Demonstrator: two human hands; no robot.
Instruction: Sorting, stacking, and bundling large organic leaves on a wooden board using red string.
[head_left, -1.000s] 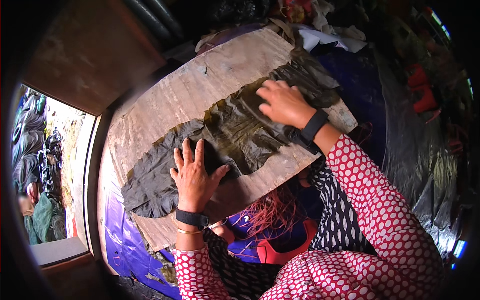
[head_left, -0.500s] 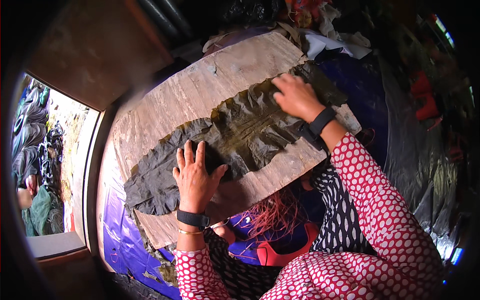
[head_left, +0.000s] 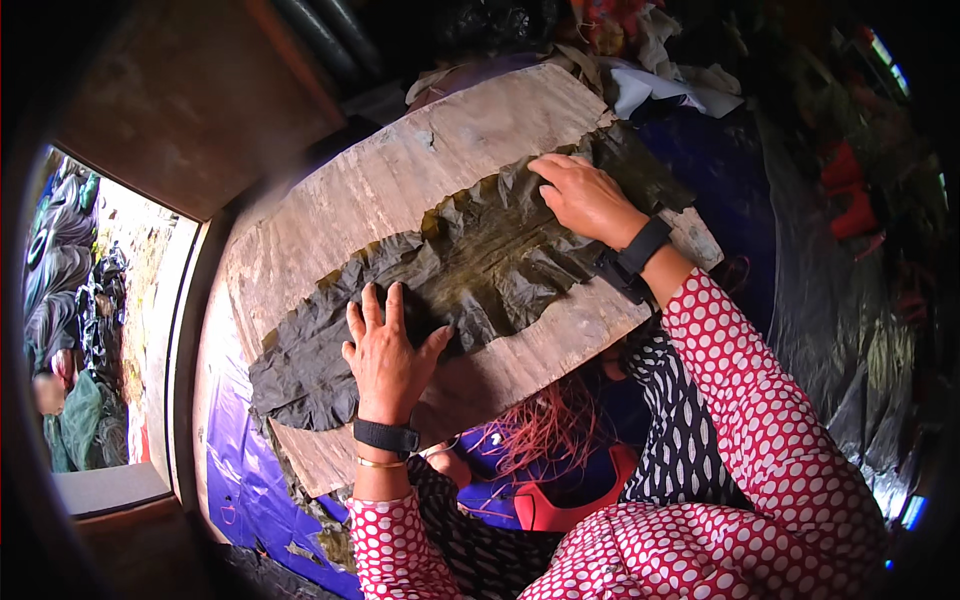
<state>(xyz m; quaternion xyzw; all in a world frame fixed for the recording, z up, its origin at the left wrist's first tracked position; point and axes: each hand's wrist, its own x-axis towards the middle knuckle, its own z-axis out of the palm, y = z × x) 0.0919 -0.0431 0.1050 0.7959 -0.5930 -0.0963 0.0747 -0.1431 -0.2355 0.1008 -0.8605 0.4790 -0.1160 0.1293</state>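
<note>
A long, dark brown-green, crinkled leaf [head_left: 480,250] lies slantwise across a worn wooden board [head_left: 370,190]. It has ragged, ruffled edges and a paler streak along its middle. My left hand [head_left: 385,355] rests palm down on its lower left part, fingers spread. On the upper right part is my right hand [head_left: 590,200], its fingers stretched to the left and touching near the leaf's far edge, the thumb apart from them. Black bands circle both wrists.
Blue plastic sheeting [head_left: 240,470] spreads below the board. Thin reddish strands [head_left: 550,430] and a red plastic object [head_left: 540,510] lie by my legs. A doorway at the left shows bundled nets and sheets [head_left: 60,280]. White cloth or paper [head_left: 665,90] sits behind the board.
My right hand has slid a little to the left along the leaf's far edge, its fingers now closer together. My left hand has barely shifted.
</note>
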